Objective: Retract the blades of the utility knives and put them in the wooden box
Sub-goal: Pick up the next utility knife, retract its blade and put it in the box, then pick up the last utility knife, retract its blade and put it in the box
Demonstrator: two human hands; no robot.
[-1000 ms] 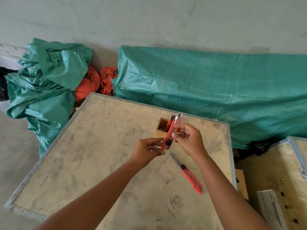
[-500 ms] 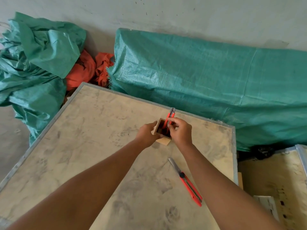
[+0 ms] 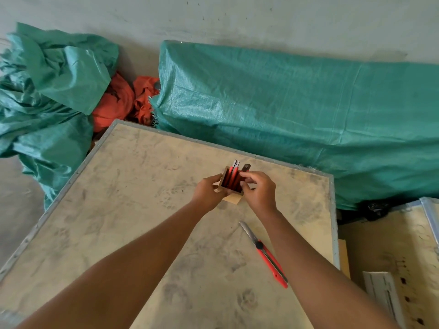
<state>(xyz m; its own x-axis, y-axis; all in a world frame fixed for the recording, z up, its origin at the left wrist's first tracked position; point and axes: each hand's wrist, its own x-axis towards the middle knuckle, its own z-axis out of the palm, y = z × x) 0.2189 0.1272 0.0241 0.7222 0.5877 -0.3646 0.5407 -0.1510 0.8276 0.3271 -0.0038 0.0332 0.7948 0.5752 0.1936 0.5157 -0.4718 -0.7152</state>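
A small wooden box stands on the plywood crate top, tipped towards me. Red utility knives stand upright inside it, their ends poking above the rim. My left hand grips the box's left side. My right hand is at the box's right rim, its fingertips pinched on the rightmost knife. Another red utility knife lies flat on the crate top nearer to me, right of centre, with its long steel blade extended and pointing away from me.
A metal-edged rim frames the crate top. Green tarpaulin covers a long bundle behind it; more crumpled tarpaulin and orange cloth lie at the back left. A second crate with a white strip on it stands to the right.
The knife I held in both hands above the crate top a second ago now stands in the box. My left hand has shifted onto the box's side; the view moved closer.
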